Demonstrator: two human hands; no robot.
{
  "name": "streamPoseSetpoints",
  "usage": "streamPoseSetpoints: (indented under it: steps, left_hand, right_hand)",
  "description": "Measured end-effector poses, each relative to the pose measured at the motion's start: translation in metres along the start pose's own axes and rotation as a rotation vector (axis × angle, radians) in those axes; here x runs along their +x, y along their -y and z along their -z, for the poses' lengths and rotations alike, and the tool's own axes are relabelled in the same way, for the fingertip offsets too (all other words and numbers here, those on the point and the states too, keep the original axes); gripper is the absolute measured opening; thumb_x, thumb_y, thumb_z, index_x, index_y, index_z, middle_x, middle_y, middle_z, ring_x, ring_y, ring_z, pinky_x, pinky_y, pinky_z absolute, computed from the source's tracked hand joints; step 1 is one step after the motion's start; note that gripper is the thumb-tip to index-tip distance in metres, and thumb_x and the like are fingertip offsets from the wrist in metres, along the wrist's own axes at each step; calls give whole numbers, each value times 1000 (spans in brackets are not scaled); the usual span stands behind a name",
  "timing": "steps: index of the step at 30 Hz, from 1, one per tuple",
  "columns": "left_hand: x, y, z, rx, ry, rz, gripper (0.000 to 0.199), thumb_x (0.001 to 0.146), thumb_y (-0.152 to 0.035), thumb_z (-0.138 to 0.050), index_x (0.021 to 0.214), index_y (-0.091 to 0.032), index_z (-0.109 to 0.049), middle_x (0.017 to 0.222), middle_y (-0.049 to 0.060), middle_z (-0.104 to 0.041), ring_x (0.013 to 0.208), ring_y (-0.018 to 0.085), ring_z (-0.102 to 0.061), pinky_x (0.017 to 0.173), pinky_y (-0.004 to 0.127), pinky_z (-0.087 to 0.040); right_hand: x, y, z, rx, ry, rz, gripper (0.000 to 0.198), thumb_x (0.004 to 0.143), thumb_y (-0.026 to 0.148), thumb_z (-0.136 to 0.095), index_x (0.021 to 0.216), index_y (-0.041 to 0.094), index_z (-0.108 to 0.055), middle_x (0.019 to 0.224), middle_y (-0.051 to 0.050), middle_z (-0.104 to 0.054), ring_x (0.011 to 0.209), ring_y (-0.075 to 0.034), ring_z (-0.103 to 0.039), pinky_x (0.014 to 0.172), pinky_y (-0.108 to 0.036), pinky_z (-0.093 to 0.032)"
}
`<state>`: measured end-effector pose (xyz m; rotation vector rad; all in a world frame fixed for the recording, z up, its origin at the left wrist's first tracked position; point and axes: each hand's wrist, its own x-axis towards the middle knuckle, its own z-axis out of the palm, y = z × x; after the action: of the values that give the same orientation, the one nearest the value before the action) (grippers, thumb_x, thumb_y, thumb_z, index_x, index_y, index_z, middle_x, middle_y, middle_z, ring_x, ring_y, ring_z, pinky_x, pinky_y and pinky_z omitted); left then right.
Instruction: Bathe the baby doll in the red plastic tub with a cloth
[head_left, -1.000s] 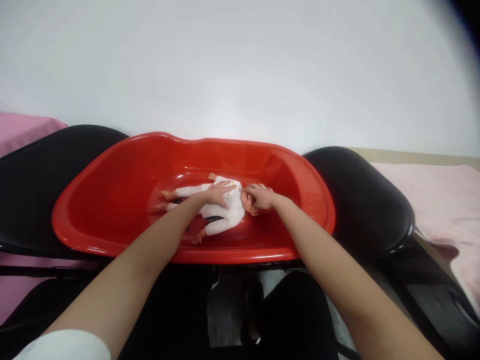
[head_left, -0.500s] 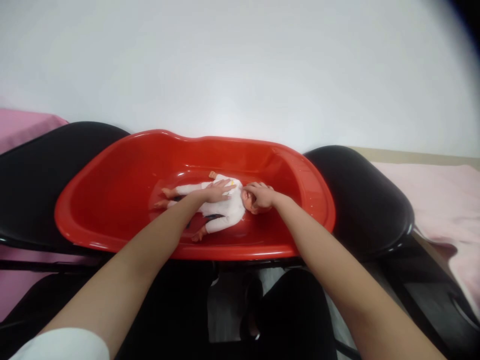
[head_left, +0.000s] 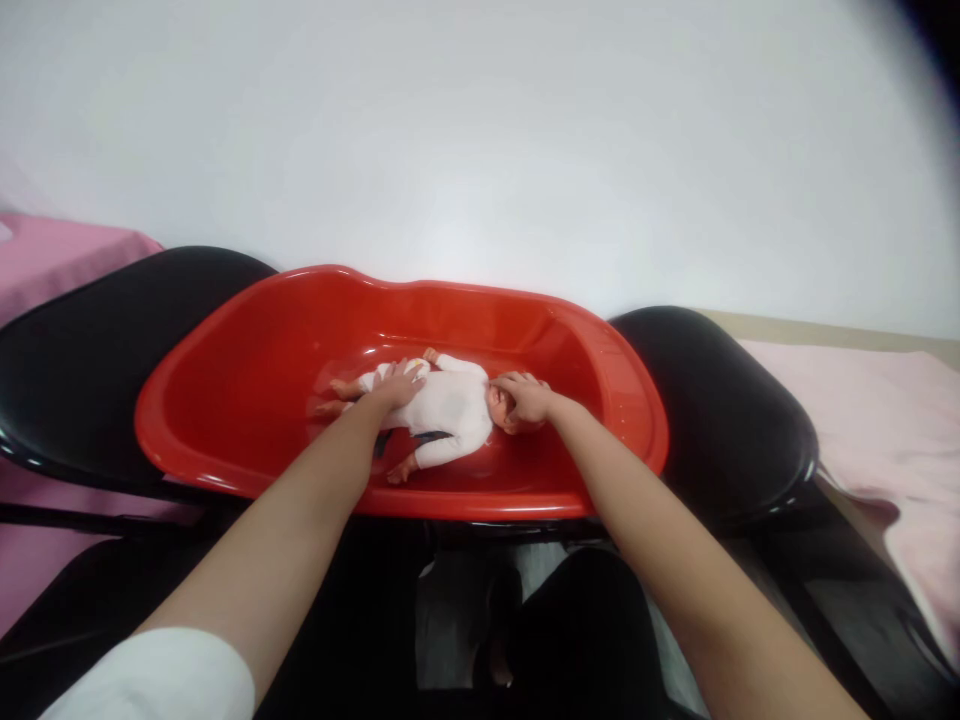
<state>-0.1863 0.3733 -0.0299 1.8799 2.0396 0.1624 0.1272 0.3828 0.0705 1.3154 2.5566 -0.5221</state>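
A baby doll [head_left: 465, 390] in a white long-sleeved suit lies on its back in a red baby bathtub [head_left: 225, 440]. Its head is toward the right, its bare feet toward the left. My right hand [head_left: 529, 397] is curved round the top and side of the doll's head, thumb along the face. Over the doll's hips, my left hand [head_left: 397, 388] presses on a white cloth [head_left: 418, 367] with a yellow mark, its fingers lying across it. Most of the cloth is hidden under that hand. A greyish patch shows on the doll's chest.
Black rounded seats or tabletops stand left [head_left: 112, 370] and right [head_left: 739, 420] of the tub. Pink cloths [head_left: 855, 400] cover surfaces at both outer sides. A white wall [head_left: 465, 140] rises behind. My legs in black are below the tub's near rim.
My left hand has slid left from the doll's chest to its hips, and the white cloth with the yellow mark moved with it. My right hand stays at the head.
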Motion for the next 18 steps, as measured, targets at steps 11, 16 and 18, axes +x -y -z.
streamPoseSetpoints:
  steps: [11,16,18]
  left_hand:
    - [-13,22,17,-85,-187,333,66,95,-55,-14,147,-23,-39,158,13,-26,144,39,-20,110,67,-20]
    - [-8,-7,37,-192,-341,326,63,97,-51,-14,131,-16,-54,132,20,-55,125,38,-48,103,58,-36]
    - [-4,-25,45,-242,-361,237,66,98,-52,-13,127,-11,-56,123,21,-61,117,35,-55,99,50,-41]
  right_hand:
    - [1,0,1,-13,3,5,88,63,37,-68,145,34,-38,152,-5,-34,132,-36,-33,104,-52,-31]
    - [1,0,1,-13,1,0,89,62,36,-69,145,36,-38,152,-5,-34,133,-36,-31,103,-51,-31]
    - [1,0,1,-15,-4,3,89,62,37,-69,145,36,-38,151,-5,-34,132,-36,-32,104,-51,-31]
